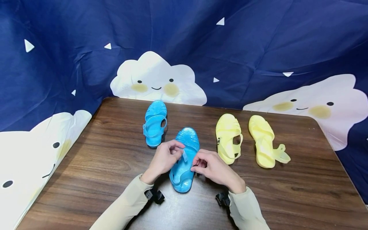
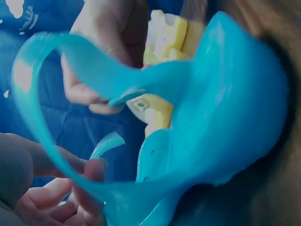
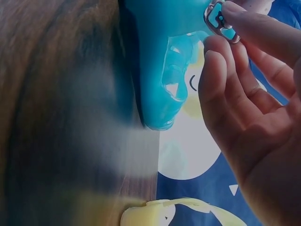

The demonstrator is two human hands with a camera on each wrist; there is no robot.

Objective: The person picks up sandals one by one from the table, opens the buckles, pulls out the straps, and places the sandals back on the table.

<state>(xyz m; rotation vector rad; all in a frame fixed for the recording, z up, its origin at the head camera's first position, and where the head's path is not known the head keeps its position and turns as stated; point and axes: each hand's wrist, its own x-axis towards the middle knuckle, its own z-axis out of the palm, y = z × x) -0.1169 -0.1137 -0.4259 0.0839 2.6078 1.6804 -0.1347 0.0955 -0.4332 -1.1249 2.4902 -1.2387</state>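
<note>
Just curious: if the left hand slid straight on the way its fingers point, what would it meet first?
Probably the right hand: the left hand points across the near blue jelly sandal.

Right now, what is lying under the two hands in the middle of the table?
A blue sandal lies under the left hand and right hand, on the wooden table. The left hand pinches its strap, the right its buckle. Its middle is covered.
</note>
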